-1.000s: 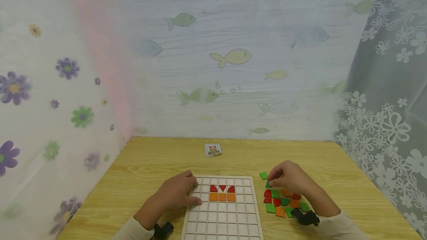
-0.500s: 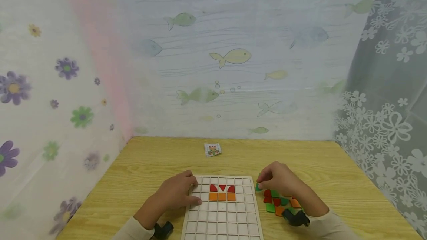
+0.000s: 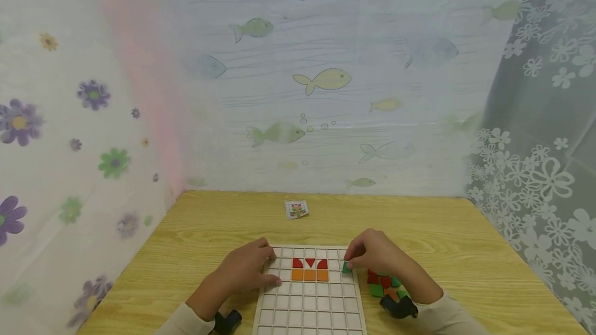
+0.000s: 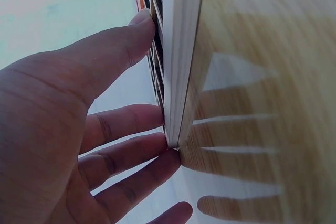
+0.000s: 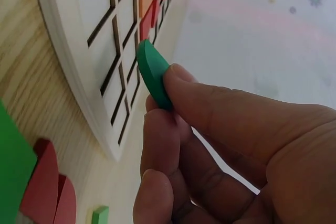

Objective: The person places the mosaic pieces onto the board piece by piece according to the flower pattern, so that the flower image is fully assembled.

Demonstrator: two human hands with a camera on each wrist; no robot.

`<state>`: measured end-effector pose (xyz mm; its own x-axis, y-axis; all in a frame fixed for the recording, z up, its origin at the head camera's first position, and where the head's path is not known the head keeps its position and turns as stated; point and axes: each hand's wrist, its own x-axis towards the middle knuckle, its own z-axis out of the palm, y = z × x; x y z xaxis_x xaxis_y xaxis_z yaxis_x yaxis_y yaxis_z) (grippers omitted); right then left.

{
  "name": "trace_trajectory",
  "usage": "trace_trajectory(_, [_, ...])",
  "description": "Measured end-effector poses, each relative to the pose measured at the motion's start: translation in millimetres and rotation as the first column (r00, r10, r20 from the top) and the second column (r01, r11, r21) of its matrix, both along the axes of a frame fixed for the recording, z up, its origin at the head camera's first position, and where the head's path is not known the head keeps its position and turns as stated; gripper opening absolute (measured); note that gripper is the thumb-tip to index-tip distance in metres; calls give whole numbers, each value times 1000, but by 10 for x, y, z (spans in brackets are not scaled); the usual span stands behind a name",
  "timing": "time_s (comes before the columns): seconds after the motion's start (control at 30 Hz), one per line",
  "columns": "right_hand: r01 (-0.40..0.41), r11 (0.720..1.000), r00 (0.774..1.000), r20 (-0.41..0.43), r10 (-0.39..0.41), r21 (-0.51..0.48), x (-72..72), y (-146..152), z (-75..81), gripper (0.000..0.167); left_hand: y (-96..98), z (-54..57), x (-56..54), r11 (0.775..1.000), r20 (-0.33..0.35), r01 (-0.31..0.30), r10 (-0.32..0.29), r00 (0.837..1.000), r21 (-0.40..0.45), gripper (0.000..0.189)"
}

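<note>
My right hand (image 3: 378, 252) pinches a dark green tile (image 5: 152, 72) with a curved edge between thumb and fingers, over the right edge of the wooden grid board (image 3: 309, 302). On the board, a row of orange square tiles (image 3: 309, 275) lies below two red curved pieces and a red triangle (image 3: 310, 262) between them. My left hand (image 3: 246, 269) rests at the board's left edge. Its thumb (image 4: 134, 35) lies on the grid, and the other fingers, loosely extended, touch the rim in the left wrist view.
Loose red, green and orange tiles (image 3: 376, 290) lie right of the board, partly hidden by the right wrist and its black camera (image 3: 398, 306). A small printed card (image 3: 296, 210) with a coloured grid pattern lies beyond the board. Patterned curtains (image 3: 326, 133) stand behind the table.
My right hand has carried the dark green tile left from beside the tile pile to over the board's right edge. The left hand and the board have stayed in place.
</note>
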<state>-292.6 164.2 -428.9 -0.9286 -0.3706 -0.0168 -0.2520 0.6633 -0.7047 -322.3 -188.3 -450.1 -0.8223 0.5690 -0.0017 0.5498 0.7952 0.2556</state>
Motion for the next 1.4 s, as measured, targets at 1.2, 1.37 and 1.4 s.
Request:
trace_trajectory(1.2, [-158, 985, 986, 45, 162, -75, 62, -421, -177, 5, 2, 40, 35, 1000, 4, 17, -17, 1000, 19, 52])
trace_trajectory(1.37, [-139, 988, 989, 41, 142, -68, 82, -464, -182, 8, 3, 53, 50, 1000, 2, 12, -12, 1000, 12, 52])
trace_trajectory(1.4, [-138, 988, 989, 36, 141, -70, 87, -467, -183, 9, 4, 54, 51, 1000, 1, 11, -11, 1000, 11, 52])
